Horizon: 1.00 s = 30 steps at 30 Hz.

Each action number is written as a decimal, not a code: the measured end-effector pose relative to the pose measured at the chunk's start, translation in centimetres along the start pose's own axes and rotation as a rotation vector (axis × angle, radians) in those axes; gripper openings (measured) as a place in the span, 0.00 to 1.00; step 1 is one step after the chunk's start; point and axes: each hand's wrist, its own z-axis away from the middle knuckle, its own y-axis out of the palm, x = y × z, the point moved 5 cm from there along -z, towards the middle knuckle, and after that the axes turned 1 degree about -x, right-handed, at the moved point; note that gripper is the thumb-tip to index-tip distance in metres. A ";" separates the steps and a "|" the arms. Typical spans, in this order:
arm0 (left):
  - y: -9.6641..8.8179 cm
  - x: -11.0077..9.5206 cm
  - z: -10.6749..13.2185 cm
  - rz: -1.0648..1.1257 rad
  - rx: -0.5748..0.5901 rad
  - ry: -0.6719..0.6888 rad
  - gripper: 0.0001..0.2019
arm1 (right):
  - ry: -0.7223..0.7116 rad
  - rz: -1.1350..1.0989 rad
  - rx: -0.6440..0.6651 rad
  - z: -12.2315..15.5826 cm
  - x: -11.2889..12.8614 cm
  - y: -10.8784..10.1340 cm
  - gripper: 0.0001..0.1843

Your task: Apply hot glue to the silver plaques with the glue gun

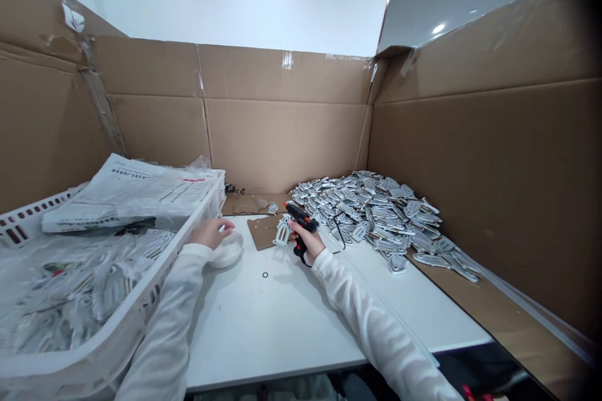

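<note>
My right hand (308, 242) is wrapped round a black glue gun (301, 217) with an orange-red tip pointing to the far left. Just left of it, a white looped flat piece (282, 233) lies over a brown cardboard square (263, 232); whether my right fingers touch that piece is unclear. My left hand (211, 233) hovers at the rim of a small round white dish (228, 252), its thumb and fingers drawn close in a pinch. Anything between those fingertips is too small to make out. A small dark ring (265, 275) lies on the white table nearer to me.
A heap of flat white-and-grey pieces (362, 207) covers the back right. At left stands a white plastic basket (136, 319) holding bagged pieces and a printed white bag (136, 188). Tall cardboard walls (286, 131) enclose the white tabletop (263, 332).
</note>
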 end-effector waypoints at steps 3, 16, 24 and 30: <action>0.1 2.6 0.0 -0.213 0.190 -0.116 0.11 | -0.007 -0.017 -0.041 -0.3 0.1 -0.4 0.18; -0.6 1.5 0.5 -0.315 0.044 -0.162 0.07 | -0.006 0.016 -0.047 -0.5 -0.3 -0.6 0.17; 2.0 -7.8 0.9 0.400 0.088 0.276 0.13 | -0.025 -0.003 0.019 0.1 0.2 0.4 0.19; 7.0 -7.5 -0.5 0.661 0.133 0.156 0.22 | -0.049 -0.026 -0.001 0.2 0.5 0.3 0.17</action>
